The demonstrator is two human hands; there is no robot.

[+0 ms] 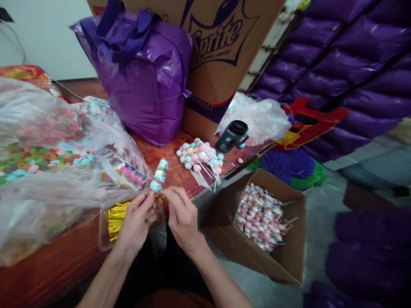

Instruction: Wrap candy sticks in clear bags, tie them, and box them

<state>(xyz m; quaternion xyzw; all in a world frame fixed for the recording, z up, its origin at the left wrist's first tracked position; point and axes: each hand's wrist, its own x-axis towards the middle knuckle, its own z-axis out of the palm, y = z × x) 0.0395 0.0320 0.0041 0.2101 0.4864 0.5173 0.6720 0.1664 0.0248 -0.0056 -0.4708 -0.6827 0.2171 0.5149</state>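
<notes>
My left hand is closed on the lower end of a candy stick, whose pale blue and white marshmallow-like sweets stand upright in clear wrapping. Close on the right, my right hand pinches a gold twist tie at the neck of that wrapping. The candy's stick is hidden by my fingers. Under my hands sits a clear plastic tub of gold twist ties. Beyond them, a pile of unwrapped candy sticks in pink, blue and white lies on the reddish wooden table.
Plastic bags of loose sweets cover the table's left. A purple bag and a Sprite carton stand behind. A dark mug is near the right edge. Below it, an open cardboard box holds many wrapped candies.
</notes>
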